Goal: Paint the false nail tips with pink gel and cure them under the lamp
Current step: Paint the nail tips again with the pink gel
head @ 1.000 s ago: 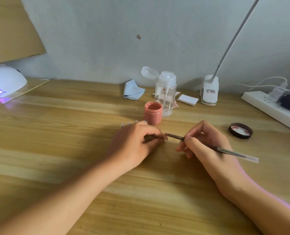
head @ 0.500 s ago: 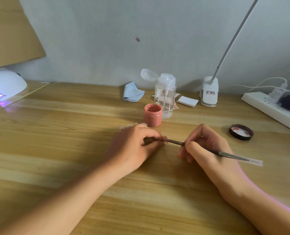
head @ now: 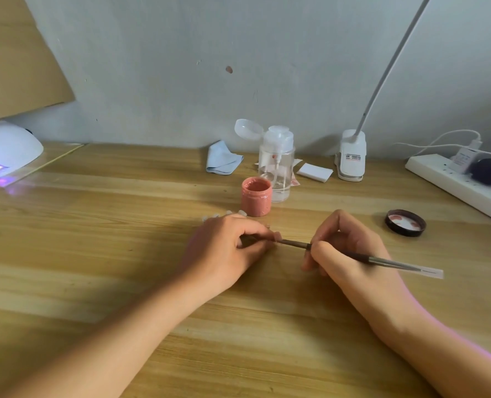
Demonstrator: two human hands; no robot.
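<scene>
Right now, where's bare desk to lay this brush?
Widest bare desk: between the curing lamp and your left hand, pinching a nail tip. Also free: the near edge between your forearms. Crowded: behind the gel jar by pump bottle and cloth; lid, power strip beyond the brush.

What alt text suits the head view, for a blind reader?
The right hand holds a brush, its tip reaching into the curled left hand, on a wooden table. An open pink gel jar stands behind; a lit curing lamp sits far left.
</scene>
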